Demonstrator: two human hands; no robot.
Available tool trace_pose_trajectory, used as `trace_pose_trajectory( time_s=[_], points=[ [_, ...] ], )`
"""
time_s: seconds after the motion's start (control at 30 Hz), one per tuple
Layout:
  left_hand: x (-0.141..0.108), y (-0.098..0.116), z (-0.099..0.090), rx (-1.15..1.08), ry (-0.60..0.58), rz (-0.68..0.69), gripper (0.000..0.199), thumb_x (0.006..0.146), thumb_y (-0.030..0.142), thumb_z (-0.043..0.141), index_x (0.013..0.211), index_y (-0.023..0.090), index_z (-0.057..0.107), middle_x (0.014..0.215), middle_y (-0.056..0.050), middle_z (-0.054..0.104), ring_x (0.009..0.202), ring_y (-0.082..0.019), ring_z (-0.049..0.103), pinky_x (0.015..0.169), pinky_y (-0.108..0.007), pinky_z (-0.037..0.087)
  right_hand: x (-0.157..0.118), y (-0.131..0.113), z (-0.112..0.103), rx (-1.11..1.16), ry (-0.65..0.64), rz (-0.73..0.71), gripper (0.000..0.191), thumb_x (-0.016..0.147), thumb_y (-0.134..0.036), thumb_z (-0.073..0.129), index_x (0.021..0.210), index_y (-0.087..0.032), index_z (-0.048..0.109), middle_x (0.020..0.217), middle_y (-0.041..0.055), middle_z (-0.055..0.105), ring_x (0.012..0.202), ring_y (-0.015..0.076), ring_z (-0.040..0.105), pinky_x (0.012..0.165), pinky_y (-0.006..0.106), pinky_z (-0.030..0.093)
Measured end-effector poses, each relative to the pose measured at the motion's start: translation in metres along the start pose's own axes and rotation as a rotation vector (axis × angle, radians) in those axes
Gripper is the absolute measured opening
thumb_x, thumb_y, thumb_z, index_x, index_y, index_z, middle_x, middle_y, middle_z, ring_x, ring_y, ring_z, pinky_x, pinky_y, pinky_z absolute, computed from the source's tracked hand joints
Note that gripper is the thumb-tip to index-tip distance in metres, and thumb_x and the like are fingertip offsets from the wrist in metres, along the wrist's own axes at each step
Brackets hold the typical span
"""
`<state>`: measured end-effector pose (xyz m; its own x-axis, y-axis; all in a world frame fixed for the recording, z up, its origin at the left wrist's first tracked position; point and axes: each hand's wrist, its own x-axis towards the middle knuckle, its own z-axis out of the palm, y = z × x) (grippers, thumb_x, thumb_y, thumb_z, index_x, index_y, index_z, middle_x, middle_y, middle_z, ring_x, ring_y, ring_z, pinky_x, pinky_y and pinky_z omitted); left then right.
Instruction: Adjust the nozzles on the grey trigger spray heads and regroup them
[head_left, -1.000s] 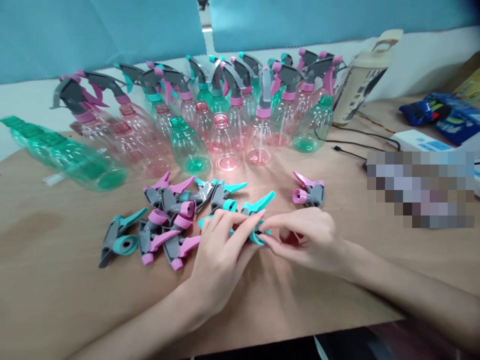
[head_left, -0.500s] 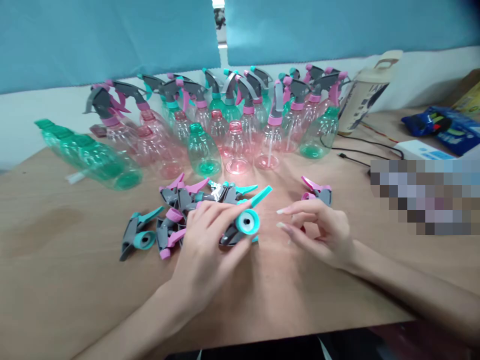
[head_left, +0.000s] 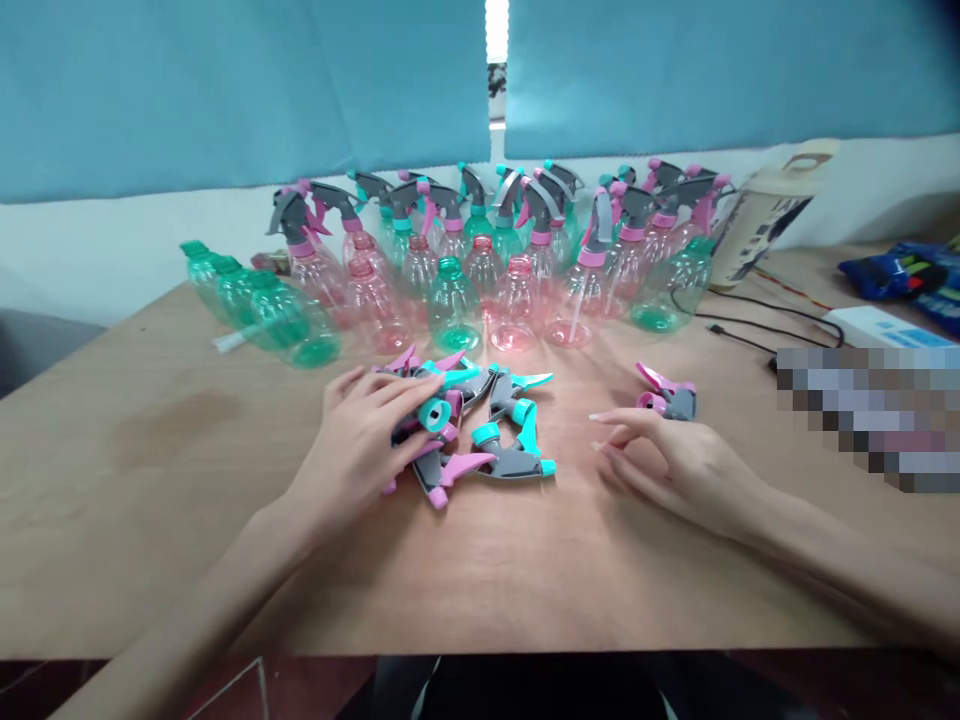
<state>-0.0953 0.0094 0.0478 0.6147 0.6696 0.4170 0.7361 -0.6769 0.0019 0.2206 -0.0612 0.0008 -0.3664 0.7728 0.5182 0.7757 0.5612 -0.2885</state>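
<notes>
My left hand (head_left: 360,425) is closed on a grey spray head with a teal collar (head_left: 434,413), over the left part of a pile of spray heads. Beside it in the pile lie a grey and pink spray head (head_left: 435,475) and a grey and teal one (head_left: 514,462). My right hand (head_left: 667,460) hovers over the table with thumb and fingers curled apart and nothing between them. Just behind it rests a lone pink and grey spray head (head_left: 681,402).
Behind the pile stand several clear pink and green bottles (head_left: 454,310), many with spray heads on. Green bottles (head_left: 281,318) overlap at the left. At the right are a cream flask (head_left: 769,220), black cables (head_left: 757,312), a white box (head_left: 885,330) and a blue packet (head_left: 900,275).
The view has shifted, so the bottles appear farther right. My left hand has moved left over the pile with the teal-collared spray head, uncovering other heads. My right hand stays empty.
</notes>
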Motion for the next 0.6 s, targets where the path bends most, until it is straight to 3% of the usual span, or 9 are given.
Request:
trace_pose_trajectory(
  time_s=[0.13,0.3,0.47,0.6],
  points=[
    [-0.007,-0.006,0.003,-0.031,-0.063,0.033,0.032,0.090,0.028,0.053,0.122,0.028,0.055,0.120,-0.004,0.064,0.108,-0.024,0.056,0.100,-0.049,0.030,-0.012,0.002,-0.011,-0.037,-0.156,0.097,0.024,0.088,-0.023,0.049,0.111,-0.019,0.051,0.091,0.0050,0.072,0.080,0.0192,0.070,0.066,0.030,0.054],
    [-0.008,0.009,-0.006,-0.120,-0.037,0.016,0.027,0.090,0.023,0.051,0.116,0.026,0.060,0.112,-0.005,0.066,0.102,-0.024,0.058,0.087,-0.042,0.042,-0.025,0.013,-0.029,-0.096,-0.172,0.182,0.022,0.088,-0.033,0.051,0.107,-0.022,0.055,0.105,0.0061,0.068,0.089,0.0240,0.068,0.071,0.038,0.054],
    [-0.002,0.057,-0.010,-0.374,-0.042,0.040,0.024,0.092,0.015,0.046,0.107,0.023,0.063,0.102,-0.004,0.066,0.097,-0.018,0.059,0.080,-0.031,0.048,-0.026,0.024,-0.044,-0.111,-0.187,0.264,0.028,0.087,-0.037,0.052,0.110,-0.023,0.055,0.114,0.0068,0.064,0.104,0.0278,0.062,0.084,0.044,0.051],
    [0.012,0.104,-0.012,-0.561,-0.178,0.165,0.026,0.093,0.011,0.043,0.106,0.021,0.063,0.098,-0.003,0.067,0.088,-0.015,0.062,0.077,-0.028,0.051,-0.023,0.036,-0.041,-0.135,-0.186,0.259,0.031,0.086,-0.038,0.053,0.113,-0.023,0.055,0.120,0.0101,0.059,0.113,0.0293,0.056,0.092,0.047,0.047]
  ],
)
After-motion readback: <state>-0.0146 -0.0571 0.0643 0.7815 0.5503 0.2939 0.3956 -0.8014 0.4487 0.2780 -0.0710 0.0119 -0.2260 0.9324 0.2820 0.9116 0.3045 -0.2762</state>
